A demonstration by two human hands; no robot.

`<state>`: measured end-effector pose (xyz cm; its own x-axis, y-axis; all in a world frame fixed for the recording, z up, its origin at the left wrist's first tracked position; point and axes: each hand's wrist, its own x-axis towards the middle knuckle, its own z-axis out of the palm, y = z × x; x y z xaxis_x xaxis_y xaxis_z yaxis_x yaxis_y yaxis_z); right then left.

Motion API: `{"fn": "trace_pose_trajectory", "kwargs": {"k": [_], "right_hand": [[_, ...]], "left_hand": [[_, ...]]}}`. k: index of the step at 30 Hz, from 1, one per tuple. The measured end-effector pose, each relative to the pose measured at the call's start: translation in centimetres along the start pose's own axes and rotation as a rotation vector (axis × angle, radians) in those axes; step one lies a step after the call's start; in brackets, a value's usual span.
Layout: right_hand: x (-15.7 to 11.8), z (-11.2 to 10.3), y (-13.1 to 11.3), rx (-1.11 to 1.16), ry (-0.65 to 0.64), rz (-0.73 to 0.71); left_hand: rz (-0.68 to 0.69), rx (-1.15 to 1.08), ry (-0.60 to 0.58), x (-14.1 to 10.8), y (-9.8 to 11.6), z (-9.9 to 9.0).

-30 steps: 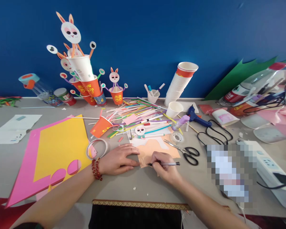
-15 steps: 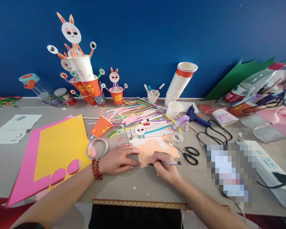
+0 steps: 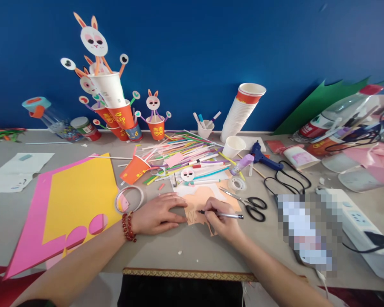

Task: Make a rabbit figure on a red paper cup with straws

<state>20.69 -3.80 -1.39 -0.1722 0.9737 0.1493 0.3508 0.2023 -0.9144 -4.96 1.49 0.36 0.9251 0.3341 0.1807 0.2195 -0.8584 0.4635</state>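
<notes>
Glue gun (image 3: 264,157) is dk blue; scissor handles (image 3: 255,208) blk. Bead bracelet (image 3: 128,227) is dk red. Sheet under pen (image 3: 200,204) is lt orange w/ dk outlines. Sm. upright cup (image 3: 156,128) is orange w/ yellow characters.

Holding a pen (image 3: 231,215) to peach paper (image 3: 196,200) with the right hand (image 3: 222,219); resting the left hand (image 3: 158,214) palm-down at the paper's edge (red beads (image 3: 128,227) round the wrist).

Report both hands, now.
Left hand: open, palm down, holding nothing, thumb near the edge of the orange paper.
Right hand: closed on a pen, its tip at the paper.
</notes>
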Motion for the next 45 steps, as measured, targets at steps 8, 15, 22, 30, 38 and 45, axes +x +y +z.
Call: {"fn": "trace_pose_trajectory", "kwargs": {"k": [8, 15, 22, 30, 38, 45], "right_hand": [[-0.25, 0.27, 0.34, -0.031, -0.035, 0.009], [-0.22, 0.27, 0.13, -0.035, -0.032, 0.000], [-0.19, 0.30, 0.32, -0.055, -0.045, -0.010], [-0.28, 0.29, 0.16, -0.004, -0.042, -0.005], [-0.26, 0.33, 0.35, -0.052, -0.041, -0.015], [-0.05, 0.18, -0.14, -0.099, -0.033, -0.034]], "left_hand": [[0.004, 0.001, 0.003, -0.05, 0.00, 0.02], [0.007, -0.005, 0.006, 0.00, -0.01, 0.00], [0.005, -0.011, 0.004, 0.00, -0.03, -0.07], [0.006, -0.009, 0.012, 0.04, -0.05, 0.02], [0.001, -0.002, 0.008, -0.09, -0.05, 0.02], [0.003, -0.004, 0.004, -0.03, -0.09, 0.07]]}}
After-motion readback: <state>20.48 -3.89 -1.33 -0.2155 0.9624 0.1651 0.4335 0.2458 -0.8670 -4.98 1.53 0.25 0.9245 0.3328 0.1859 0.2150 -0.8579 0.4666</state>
